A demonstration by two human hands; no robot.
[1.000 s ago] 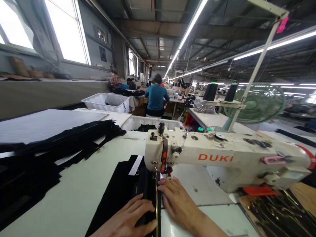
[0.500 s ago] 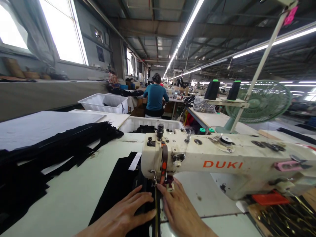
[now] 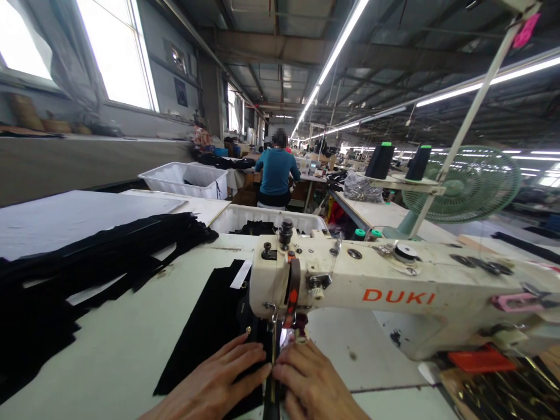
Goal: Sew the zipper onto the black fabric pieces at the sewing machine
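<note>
A cream DUKI sewing machine [image 3: 394, 291] stands on the pale worktable [image 3: 131, 338]. A piece of black fabric [image 3: 214, 326] with a zipper strip lies under its needle. My left hand [image 3: 219, 382] presses flat on the fabric left of the needle. My right hand [image 3: 312, 382] presses down just right of the seam, fingertips close to the presser foot [image 3: 289, 332]. Both hands meet at the zipper line.
A heap of black fabric pieces [image 3: 87, 256] lies on the left of the table. White bins [image 3: 184, 178] stand behind. Two dark thread cones [image 3: 380, 160] and a green fan [image 3: 464, 184] are at the right. A person in a teal top [image 3: 276, 172] sits ahead.
The black fabric has fed further under the needle and away from me. Both hands have slid closer together at the seam, and my view has shifted slightly.
</note>
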